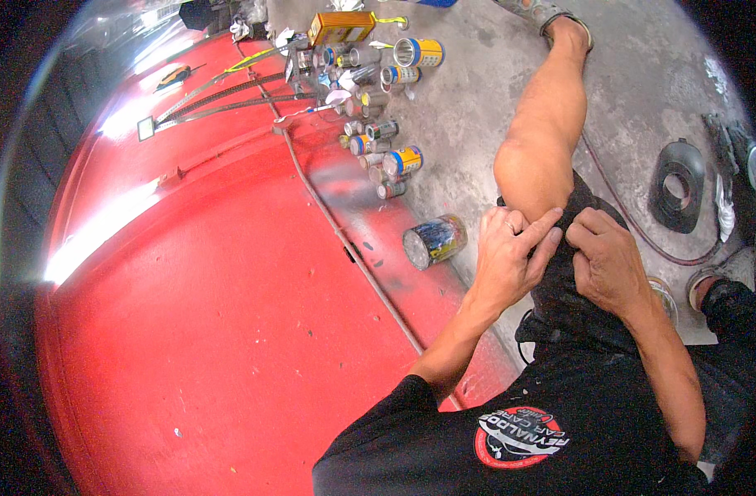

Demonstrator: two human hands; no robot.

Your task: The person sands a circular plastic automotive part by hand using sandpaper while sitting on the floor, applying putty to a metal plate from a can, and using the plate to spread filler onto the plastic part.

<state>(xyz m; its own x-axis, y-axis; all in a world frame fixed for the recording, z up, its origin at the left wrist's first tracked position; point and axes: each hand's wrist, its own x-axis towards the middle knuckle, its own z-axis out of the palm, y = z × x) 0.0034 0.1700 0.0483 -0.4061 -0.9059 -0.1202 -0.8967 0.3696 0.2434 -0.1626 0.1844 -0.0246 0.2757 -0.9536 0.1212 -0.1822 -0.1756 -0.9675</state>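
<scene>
Black trouser leg is bunched above my bent, bare knee. At the left side of the bunched cloth, my left hand is closed, its index finger and thumb meeting the fabric's edge and its other fingers curled. Close beside it, my right hand pinches the same trouser leg, knuckles up. The cloth between the fingertips is mostly hidden. To the left of my left hand, a paint-smeared can stands by the red painted surface.
Several paint cans line the red surface's edge, with an orange rectangular tin at the far end. On the concrete floor, a thin hose curves past a black oval part with a round hole.
</scene>
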